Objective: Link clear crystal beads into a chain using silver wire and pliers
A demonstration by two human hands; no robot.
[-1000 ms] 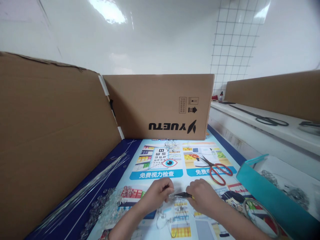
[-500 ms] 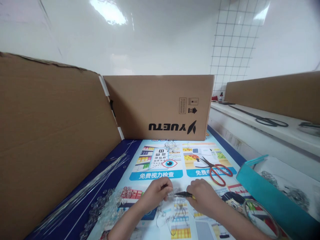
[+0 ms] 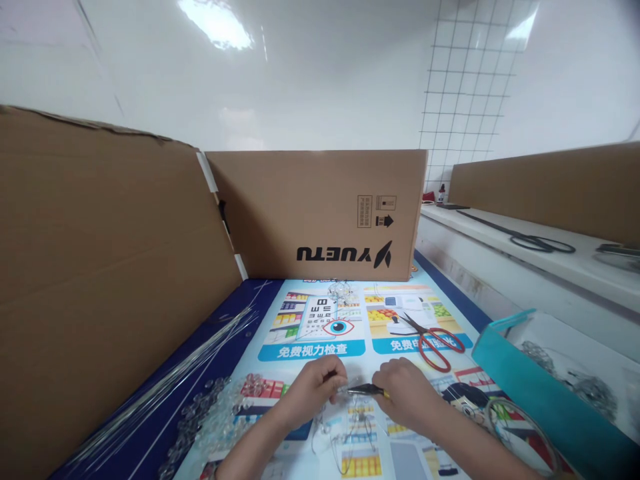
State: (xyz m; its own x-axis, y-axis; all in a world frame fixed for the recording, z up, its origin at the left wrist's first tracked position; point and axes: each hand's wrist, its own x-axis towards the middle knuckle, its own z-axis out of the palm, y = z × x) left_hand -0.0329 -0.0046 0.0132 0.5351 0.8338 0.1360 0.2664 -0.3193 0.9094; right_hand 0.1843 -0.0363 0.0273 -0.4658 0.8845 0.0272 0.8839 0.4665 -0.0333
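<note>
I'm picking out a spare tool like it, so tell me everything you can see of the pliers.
The pliers have slender, dark jaws, metal by their look, tapering to a point and seemingly shut or nearly so. A bit of yellow shows on the handle, the rest hidden in the grip of the right hand. They lie roughly level, over the printed table cover, tip toward the fingers of the left hand. What the tip touches is too small to tell.

Pliers (image 3: 365, 389), scissors (image 3: 427, 331), wire strands (image 3: 175, 377) and beads (image 3: 215, 413) suggest a craft workshop.
</note>
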